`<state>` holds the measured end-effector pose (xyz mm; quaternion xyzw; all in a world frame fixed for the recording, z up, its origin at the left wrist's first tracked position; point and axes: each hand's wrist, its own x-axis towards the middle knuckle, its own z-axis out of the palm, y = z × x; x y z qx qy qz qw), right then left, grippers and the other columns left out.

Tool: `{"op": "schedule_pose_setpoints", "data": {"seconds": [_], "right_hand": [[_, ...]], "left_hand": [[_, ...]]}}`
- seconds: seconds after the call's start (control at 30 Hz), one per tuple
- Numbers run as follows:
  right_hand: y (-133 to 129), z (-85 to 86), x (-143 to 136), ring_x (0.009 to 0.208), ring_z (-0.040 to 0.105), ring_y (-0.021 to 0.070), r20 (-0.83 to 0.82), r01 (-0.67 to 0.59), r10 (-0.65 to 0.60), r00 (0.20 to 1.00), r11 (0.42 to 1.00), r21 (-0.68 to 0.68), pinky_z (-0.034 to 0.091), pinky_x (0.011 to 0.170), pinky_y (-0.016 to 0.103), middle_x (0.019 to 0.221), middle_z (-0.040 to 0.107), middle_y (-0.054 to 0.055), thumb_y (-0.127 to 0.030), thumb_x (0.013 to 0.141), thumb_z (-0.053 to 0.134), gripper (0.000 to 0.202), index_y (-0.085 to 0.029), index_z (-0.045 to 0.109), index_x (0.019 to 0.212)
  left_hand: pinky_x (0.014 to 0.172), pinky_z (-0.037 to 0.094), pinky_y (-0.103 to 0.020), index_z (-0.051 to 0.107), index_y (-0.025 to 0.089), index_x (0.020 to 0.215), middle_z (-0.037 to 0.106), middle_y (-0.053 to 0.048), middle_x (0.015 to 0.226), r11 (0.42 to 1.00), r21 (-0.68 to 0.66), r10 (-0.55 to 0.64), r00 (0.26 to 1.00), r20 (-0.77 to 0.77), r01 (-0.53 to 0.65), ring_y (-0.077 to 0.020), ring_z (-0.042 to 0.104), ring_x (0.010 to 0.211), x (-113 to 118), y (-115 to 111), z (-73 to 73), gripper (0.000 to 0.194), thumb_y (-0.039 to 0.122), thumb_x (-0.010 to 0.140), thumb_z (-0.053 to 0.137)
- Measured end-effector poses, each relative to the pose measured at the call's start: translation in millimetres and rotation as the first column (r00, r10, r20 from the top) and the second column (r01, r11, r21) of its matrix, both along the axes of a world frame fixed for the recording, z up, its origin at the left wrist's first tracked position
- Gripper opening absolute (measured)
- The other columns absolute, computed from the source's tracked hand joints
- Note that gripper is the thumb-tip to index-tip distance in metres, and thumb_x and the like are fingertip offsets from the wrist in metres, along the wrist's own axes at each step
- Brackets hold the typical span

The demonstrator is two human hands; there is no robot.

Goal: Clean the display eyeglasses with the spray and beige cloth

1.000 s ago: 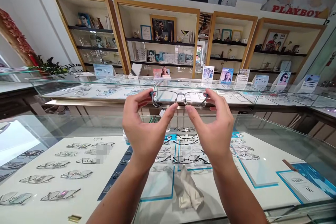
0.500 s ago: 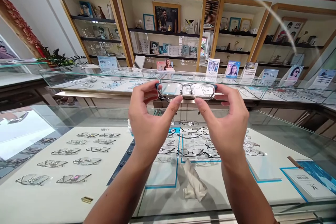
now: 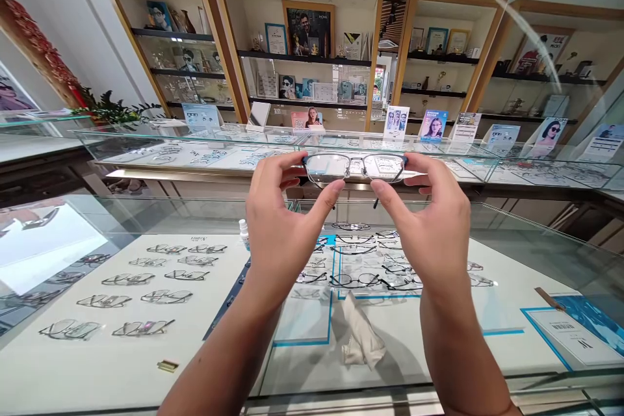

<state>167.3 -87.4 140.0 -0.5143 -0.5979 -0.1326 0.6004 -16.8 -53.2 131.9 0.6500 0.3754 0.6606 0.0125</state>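
A pair of eyeglasses (image 3: 357, 159) with a thin dark metal frame is held up in front of me, above the glass counter. My left hand (image 3: 283, 221) is closed on its left side, fingers at the outer corner and thumb below the lens. On the other side my right hand (image 3: 431, 221) grips the right corner in the same way. The temples are mostly hidden behind the lenses and fingers. Below the hands, a crumpled beige cloth (image 3: 361, 338) lies on the counter glass.
Rows of eyeglasses (image 3: 168, 297) show in the counter's left part, more under my hands. A small white bottle (image 3: 244, 231) stands behind my left wrist. A gold clasp-like piece (image 3: 168, 366) is at front left. Farther off are a second glass counter (image 3: 219, 172) and wooden shelves (image 3: 227, 45).
Both hands and the eyeglasses have shifted slightly to the right in view. The grip looks the same, and the cloth stays where it was.
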Motion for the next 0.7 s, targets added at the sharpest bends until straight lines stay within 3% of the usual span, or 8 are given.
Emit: {"op": "schedule_pose_setpoints", "data": {"seconds": [0.7], "right_hand": [[1.0,0.0,1.3,0.094,0.071,0.0276,-0.013,0.002,-0.003,1.000,0.996,-0.085,0.055,0.087,0.047,0.124,0.074,0.013,-0.057,0.091,0.068,0.051,-0.024,0.066,0.130]], "left_hand": [[0.094,0.059,-0.043,0.065,0.027,0.124,0.065,-0.006,0.113,0.995,0.015,0.097,0.992,-0.076,-0.096,-0.0229,0.067,0.103,-1.6,1.3,0.6,0.047,0.043,0.084,0.084]]}}
